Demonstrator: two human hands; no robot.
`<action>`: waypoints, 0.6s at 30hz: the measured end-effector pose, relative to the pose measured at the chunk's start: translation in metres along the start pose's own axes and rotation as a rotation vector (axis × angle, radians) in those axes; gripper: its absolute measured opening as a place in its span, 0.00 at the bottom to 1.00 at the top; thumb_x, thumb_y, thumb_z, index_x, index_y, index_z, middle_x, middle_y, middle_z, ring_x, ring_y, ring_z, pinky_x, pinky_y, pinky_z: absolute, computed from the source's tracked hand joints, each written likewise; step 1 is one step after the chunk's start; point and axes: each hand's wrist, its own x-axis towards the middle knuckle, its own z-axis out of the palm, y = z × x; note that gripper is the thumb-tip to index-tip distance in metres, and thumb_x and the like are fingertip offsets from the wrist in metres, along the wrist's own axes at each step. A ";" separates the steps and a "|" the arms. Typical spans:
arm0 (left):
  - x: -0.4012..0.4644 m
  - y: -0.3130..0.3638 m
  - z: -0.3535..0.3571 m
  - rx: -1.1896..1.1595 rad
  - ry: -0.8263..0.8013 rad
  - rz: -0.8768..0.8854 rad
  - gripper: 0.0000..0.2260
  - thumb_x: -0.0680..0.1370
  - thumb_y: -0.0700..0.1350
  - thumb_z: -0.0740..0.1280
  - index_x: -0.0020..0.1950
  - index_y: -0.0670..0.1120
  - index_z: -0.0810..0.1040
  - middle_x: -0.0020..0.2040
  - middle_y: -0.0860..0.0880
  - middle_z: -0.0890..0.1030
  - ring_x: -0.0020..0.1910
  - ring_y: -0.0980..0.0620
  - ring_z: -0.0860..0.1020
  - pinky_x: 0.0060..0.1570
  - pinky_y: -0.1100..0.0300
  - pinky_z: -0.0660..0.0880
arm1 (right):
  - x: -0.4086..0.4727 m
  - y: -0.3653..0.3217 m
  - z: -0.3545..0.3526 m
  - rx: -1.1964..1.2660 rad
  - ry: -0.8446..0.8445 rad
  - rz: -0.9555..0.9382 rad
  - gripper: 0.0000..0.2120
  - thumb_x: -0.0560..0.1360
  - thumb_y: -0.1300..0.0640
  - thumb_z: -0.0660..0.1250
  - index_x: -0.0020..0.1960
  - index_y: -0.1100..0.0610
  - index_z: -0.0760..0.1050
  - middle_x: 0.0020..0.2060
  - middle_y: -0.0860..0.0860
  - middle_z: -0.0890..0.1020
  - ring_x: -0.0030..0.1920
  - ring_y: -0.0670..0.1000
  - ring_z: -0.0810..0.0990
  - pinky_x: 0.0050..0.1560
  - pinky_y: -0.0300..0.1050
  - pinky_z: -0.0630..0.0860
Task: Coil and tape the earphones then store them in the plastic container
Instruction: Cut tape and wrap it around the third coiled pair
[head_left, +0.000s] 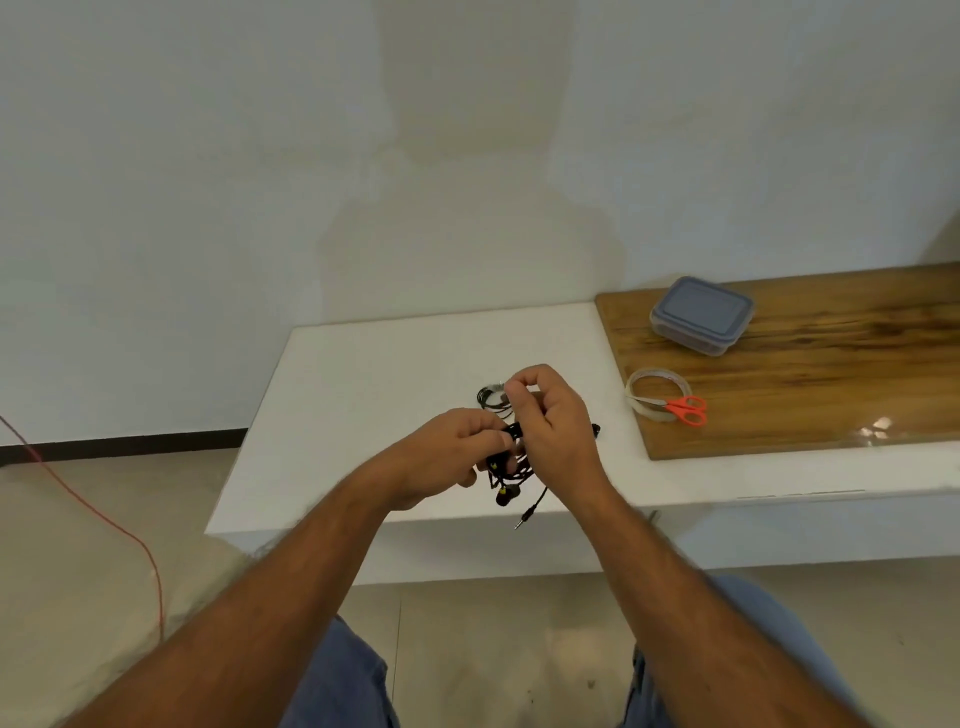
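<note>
My two hands meet over the white table (363, 364) with dark earphones (506, 467) bunched between them. My left hand (447, 452) pinches the bundle from the left. My right hand (550, 421) holds part of the cable with curled fingers, thumb and forefinger raised. An earbud and the jack plug (522, 519) dangle below the hands. Another dark coiled cable (491, 397) lies on the table just behind my right hand. The plastic container (701, 314), with its grey-blue lid on, stands on the wooden board (831, 374) at the right.
A roll of clear tape (655, 395) lies on the board's near left part, with red-handled scissors (685, 409) across it. A red cord (104, 519) runs over the floor on the left. A wall rises right behind the table.
</note>
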 end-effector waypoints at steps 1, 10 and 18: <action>-0.008 0.005 0.000 -0.011 0.004 0.020 0.07 0.81 0.41 0.60 0.48 0.42 0.76 0.40 0.50 0.80 0.35 0.57 0.70 0.33 0.66 0.66 | -0.002 -0.010 -0.001 0.032 0.015 0.006 0.06 0.81 0.60 0.61 0.46 0.56 0.74 0.27 0.40 0.74 0.28 0.42 0.71 0.31 0.36 0.68; -0.086 0.053 0.025 -0.011 0.258 0.244 0.10 0.82 0.40 0.54 0.46 0.44 0.73 0.34 0.53 0.75 0.30 0.59 0.68 0.32 0.66 0.64 | -0.026 -0.114 -0.007 0.009 0.108 -0.087 0.06 0.81 0.56 0.62 0.47 0.55 0.74 0.25 0.53 0.70 0.26 0.49 0.67 0.29 0.46 0.67; -0.156 0.080 0.047 -0.123 0.443 0.421 0.18 0.84 0.49 0.55 0.40 0.41 0.72 0.34 0.52 0.73 0.31 0.59 0.68 0.33 0.71 0.65 | -0.066 -0.199 -0.011 -0.167 0.039 -0.273 0.06 0.81 0.58 0.60 0.48 0.56 0.74 0.25 0.44 0.71 0.23 0.43 0.68 0.27 0.34 0.65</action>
